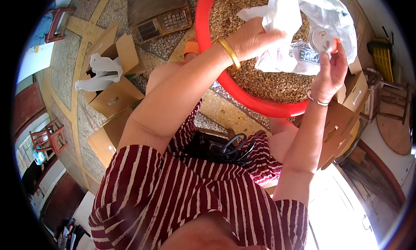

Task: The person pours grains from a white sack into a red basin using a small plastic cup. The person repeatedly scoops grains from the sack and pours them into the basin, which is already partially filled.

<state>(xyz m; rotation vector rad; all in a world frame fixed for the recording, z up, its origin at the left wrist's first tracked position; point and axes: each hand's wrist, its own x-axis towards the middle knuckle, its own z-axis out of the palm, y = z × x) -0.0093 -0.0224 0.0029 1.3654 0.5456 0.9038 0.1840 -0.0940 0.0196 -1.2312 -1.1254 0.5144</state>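
Note:
My left hand (255, 38) is closed on the gathered edge of a white plastic bag (288, 16), which hangs over the far right side of a wide basin. Dark block lettering marks the bag's lower part. Thumb and fingers of my right hand (331, 74) grip a small round white lid-like piece (321, 40) with an orange-red patch at its side. It lies against the bag's opening; its exact kind is hard to make out. Below both hands, the round basin with a thick red rim (243, 95) holds a layer of small brown, grain-like bits (277, 87).
A grimy digital scale (160, 14) with a keypad sits left of the basin. An open cardboard box (113, 96) with a white plastic bag (102, 70) stands at the left. More cardboard (336, 126) is at the right, near a wooden stool (392, 96). A black bag (212, 148) rests between my legs.

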